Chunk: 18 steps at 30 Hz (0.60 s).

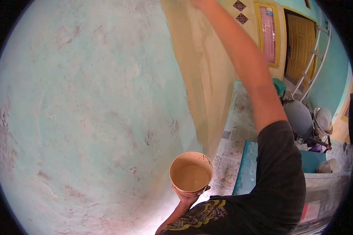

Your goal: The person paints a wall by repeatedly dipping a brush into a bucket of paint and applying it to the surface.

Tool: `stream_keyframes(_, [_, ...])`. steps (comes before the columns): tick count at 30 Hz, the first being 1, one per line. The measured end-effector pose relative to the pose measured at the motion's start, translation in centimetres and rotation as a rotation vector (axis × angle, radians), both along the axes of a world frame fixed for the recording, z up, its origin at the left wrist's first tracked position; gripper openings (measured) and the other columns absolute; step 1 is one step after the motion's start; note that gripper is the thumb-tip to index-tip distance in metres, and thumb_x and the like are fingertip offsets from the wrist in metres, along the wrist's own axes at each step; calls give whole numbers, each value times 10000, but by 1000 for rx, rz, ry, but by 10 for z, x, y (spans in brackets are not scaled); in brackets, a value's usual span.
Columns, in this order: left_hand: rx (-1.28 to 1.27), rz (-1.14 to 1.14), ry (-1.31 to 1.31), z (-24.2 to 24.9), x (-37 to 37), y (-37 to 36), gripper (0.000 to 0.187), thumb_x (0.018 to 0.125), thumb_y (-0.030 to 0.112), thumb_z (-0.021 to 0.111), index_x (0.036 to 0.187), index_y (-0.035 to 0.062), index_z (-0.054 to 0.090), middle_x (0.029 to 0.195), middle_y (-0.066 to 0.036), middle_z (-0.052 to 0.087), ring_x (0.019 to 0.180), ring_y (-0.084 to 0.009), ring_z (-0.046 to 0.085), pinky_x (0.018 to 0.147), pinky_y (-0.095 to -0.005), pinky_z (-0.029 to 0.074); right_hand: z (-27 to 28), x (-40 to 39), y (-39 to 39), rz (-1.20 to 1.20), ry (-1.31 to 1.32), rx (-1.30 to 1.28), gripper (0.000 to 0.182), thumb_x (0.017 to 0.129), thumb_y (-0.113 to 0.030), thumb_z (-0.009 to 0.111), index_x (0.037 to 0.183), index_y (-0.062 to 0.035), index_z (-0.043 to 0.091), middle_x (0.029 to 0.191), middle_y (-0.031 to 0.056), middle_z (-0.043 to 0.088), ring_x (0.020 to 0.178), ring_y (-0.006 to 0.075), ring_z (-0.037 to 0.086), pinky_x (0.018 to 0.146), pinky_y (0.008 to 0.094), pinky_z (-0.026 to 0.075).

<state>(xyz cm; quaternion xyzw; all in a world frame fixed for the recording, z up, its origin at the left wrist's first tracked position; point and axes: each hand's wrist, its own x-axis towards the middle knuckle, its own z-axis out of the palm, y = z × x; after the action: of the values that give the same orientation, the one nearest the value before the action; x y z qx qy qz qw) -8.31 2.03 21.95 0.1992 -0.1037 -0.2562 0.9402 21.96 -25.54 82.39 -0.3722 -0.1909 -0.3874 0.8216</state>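
My left hand (187, 197) grips a paint bucket (205, 182) from below, low in the middle of the view. Tan paint (193, 177) lies inside it, and smears mark its inner wall. My right arm reaches up past the bucket to the top edge, where only a sliver of my right hand (200, 2) shows; its fingers and anything in them are out of frame. That hand is near a tan-painted strip (186, 58) of wall, which looks partly streaked. To its left spreads the mottled pale turquoise wall (98, 102).
A white ladder (310, 64) leans at the right, near a yellow door (301, 49) and a curtained window (268, 33). Below it are a round grey object (298, 118) and stacked basins (322, 120). Stained tiles (228, 156) and a blue-green surface (245, 172) lie beside my sleeve.
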Motion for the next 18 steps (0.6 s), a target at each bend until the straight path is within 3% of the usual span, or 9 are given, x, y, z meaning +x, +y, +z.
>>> stream_keyframes(3, [213, 105, -108, -13, -1, 3, 845, 928, 580, 540, 1562, 144, 191, 1513, -197, 412, 1364, -403, 448, 1103, -593, 391, -99, 0, 15, 6, 41, -166, 202, 1019, -132, 504, 1113, 35, 571, 922, 94, 623, 790, 184, 624, 711, 324, 531])
stream_keyframes(6, [278, 140, -133, -14, -2, 7, 856, 923, 601, 527, 1561, 138, 195, 1506, -212, 410, 1357, -420, 447, 1086, -607, 400, -266, 19, -12, 218, 47, -448, 366, 1075, -242, 390, 965, -8, 649, 974, 119, 688, 875, 180, 633, 816, 321, 508])
stream_keyframes(7, [282, 138, -130, -14, -3, 8, 859, 921, 608, 523, 1561, 137, 197, 1504, -217, 409, 1355, -425, 447, 1080, -612, 403, -337, 31, -18, 219, 297, -261, 411, 1077, -263, 380, 890, -16, 651, 937, 93, 695, 850, 175, 637, 797, 325, 504])
stream_keyframes(9, [290, 136, -123, -14, -6, 10, 867, 917, 622, 514, 1560, 133, 200, 1499, -226, 408, 1350, -436, 446, 1068, -622, 409, -418, -49, 1, 153, 584, -351, 270, 1025, -157, 443, 881, -48, 644, 890, 97, 698, 766, 174, 660, 703, 293, 494])
stream_keyframes(11, [286, 127, -107, -14, -8, 12, 875, 913, 636, 505, 1559, 129, 203, 1494, -236, 407, 1346, -447, 445, 1057, -632, 415, -498, -45, -14, 283, 788, -482, 178, 991, -155, 511, 933, -49, 642, 871, 116, 693, 677, 177, 654, 579, 299, 493])
stream_keyframes(14, [269, 117, -82, -15, -11, 16, 889, 907, 657, 492, 1558, 124, 207, 1487, -251, 405, 1339, -464, 445, 1040, -647, 424, -507, -19, -10, -125, 924, -611, 151, 955, -168, 593, 943, -22, 627, 846, 118, 682, 631, 185, 654, 498, 320, 501])
stream_keyframes(16, [248, 109, -57, -16, -13, 19, 898, 903, 671, 484, 1558, 120, 210, 1482, -261, 404, 1335, -475, 444, 1028, -657, 431, -424, -23, 13, -190, 779, -381, 257, 871, -211, 686, 992, 11, 640, 913, 155, 704, 760, 206, 713, 612, 353, 559])
stream_keyframes(17, [232, 106, -37, -17, -14, 21, 903, 902, 678, 479, 1557, 118, 212, 1479, -266, 404, 1332, -481, 444, 1022, -662, 434, -386, -6, 14, -391, 669, -554, 226, 850, -192, 671, 966, 1, 648, 853, 133, 713, 727, 190, 717, 616, 355, 555])
stream_keyframes(18, [211, 101, -16, -17, -14, 23, 908, 900, 685, 475, 1557, 117, 213, 1477, -271, 403, 1330, -486, 443, 1017, -667, 437, -320, -42, 24, -331, 559, -649, 206, 841, -194, 655, 931, -9, 656, 751, 97, 705, 719, 189, 718, 646, 341, 550])
